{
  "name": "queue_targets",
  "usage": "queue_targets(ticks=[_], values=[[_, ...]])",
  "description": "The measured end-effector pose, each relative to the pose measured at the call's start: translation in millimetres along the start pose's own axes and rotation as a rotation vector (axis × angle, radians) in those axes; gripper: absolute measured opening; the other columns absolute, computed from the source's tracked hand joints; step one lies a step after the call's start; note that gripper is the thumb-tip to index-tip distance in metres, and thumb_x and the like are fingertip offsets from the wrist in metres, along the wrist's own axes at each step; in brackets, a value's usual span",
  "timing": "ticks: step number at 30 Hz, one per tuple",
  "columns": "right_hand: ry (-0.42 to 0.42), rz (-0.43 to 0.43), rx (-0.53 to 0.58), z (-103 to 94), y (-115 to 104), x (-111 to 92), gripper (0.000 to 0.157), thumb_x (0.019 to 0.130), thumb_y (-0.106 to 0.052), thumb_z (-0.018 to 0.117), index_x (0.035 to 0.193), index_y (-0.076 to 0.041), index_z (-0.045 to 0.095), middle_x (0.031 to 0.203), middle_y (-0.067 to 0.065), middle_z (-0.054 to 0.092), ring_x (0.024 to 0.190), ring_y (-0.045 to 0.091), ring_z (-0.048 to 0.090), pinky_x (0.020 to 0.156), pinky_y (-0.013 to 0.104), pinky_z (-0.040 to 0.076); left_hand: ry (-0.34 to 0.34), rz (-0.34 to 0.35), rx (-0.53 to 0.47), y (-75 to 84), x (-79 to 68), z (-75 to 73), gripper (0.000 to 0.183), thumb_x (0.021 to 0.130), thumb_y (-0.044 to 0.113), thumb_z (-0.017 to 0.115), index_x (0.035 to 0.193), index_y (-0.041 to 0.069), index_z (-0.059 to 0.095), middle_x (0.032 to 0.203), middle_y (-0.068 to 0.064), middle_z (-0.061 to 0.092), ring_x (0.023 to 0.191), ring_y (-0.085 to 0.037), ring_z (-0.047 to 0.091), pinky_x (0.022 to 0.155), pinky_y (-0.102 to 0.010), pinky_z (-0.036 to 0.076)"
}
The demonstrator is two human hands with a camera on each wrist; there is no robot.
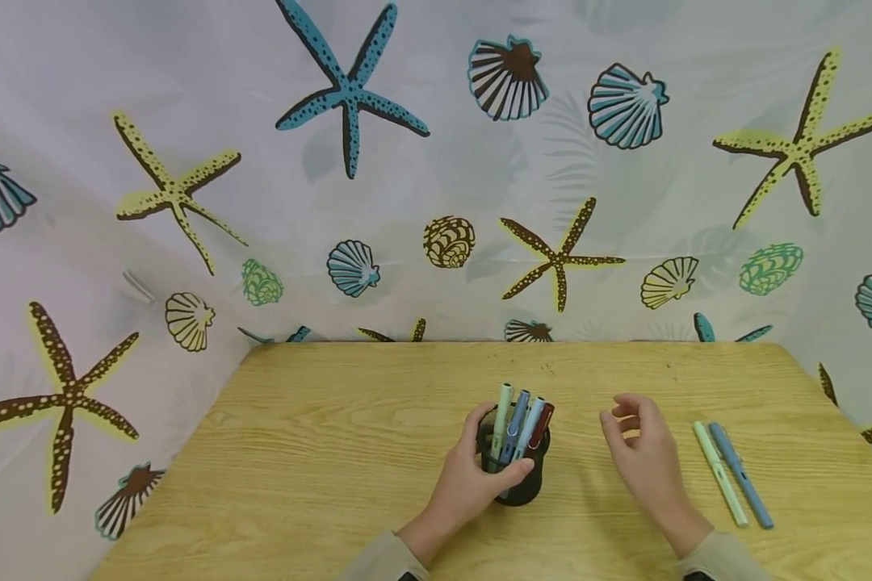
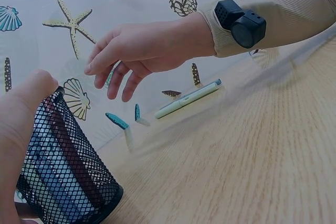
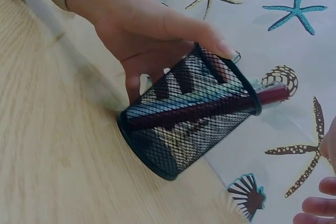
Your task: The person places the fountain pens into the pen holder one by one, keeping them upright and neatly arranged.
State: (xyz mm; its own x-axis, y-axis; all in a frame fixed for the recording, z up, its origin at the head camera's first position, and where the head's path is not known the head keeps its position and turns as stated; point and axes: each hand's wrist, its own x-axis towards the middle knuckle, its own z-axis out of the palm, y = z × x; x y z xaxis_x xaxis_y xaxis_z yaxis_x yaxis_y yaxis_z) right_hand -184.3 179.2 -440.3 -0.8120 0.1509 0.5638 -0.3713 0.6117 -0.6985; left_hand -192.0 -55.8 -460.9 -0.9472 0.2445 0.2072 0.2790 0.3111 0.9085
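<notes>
My left hand (image 1: 467, 478) grips a black mesh pen cup (image 1: 527, 489), thumb and fingers around its rim and side. In the cup stand a light green pen (image 1: 504, 407), a blue pen (image 1: 517, 415), a light blue pen (image 1: 533, 421) and a dark red pen (image 1: 542, 424), clips uppermost. The right wrist view shows the mesh cup (image 3: 194, 114) with its base close over the tabletop. To the right of it, my right hand (image 1: 647, 458) hovers with loosely bent fingers and nothing in them. Nearest to that hand lie a light green pen (image 1: 719, 474) and a blue pen (image 1: 743, 476).
The wooden table (image 1: 320, 452) runs back to a pale cloth (image 1: 436, 177) printed with starfish and shells, which encloses the back and both sides. The two loose pens lie side by side near the right part of the table.
</notes>
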Motion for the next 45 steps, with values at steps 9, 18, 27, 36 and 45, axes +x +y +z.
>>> queue_targets(ticks=[9,18,27,36,45], values=[[-0.011,0.035,-0.069,-18.0,14,2,0.028,0.093,-0.018,0.058,0.114,0.0,0.053,0.096,0.01,0.056,0.078,0.016,0.054,0.061,0.021,0.046,-0.006,-0.014,-0.003,-0.7,0.2,0.8,0.081,0.077,0.048,0.072,0.142,0.03,0.026,0.118,0.0,0.052,0.098,-0.018,0.057,0.072,-0.033,0.048],[0.005,0.06,-0.113,-33.4,21,4,0.027,0.093,-0.018,0.058,0.112,0.001,0.055,0.096,0.011,0.055,0.077,0.017,0.053,0.059,0.02,0.045,-0.001,-0.007,0.006,-0.3,-0.3,-0.5,0.08,0.077,0.049,0.072,0.141,0.033,0.026,0.117,0.0,0.053,0.098,-0.018,0.057,0.071,-0.032,0.048],[0.045,0.08,-0.162,-45.6,35,6,0.027,0.093,-0.015,0.057,0.111,0.005,0.054,0.095,0.014,0.055,0.077,0.022,0.054,0.058,0.016,0.042,0.005,-0.002,0.015,-1.3,-0.3,-0.3,0.08,0.076,0.051,0.071,0.14,0.036,0.026,0.116,0.0,0.053,0.097,-0.018,0.057,0.071,-0.032,0.048],[0.056,0.166,-0.256,-58.9,44,9,0.031,0.092,-0.017,0.056,0.112,0.007,0.053,0.095,0.019,0.055,0.076,0.027,0.055,0.055,0.026,0.041,-0.003,0.003,-0.004,0.0,0.5,-0.4,0.08,0.077,0.048,0.072,0.141,0.034,0.026,0.117,0.0,0.053,0.099,-0.018,0.058,0.072,-0.031,0.048],[-0.031,0.269,-0.335,-69.2,51,7,0.04,0.094,-0.024,0.052,0.114,0.01,0.051,0.098,0.024,0.052,0.08,0.035,0.053,0.057,0.039,0.043,0.004,0.017,0.008,-1.1,0.6,0.0,0.08,0.077,0.05,0.071,0.141,0.032,0.027,0.117,0.001,0.054,0.099,-0.018,0.058,0.074,-0.033,0.048]])
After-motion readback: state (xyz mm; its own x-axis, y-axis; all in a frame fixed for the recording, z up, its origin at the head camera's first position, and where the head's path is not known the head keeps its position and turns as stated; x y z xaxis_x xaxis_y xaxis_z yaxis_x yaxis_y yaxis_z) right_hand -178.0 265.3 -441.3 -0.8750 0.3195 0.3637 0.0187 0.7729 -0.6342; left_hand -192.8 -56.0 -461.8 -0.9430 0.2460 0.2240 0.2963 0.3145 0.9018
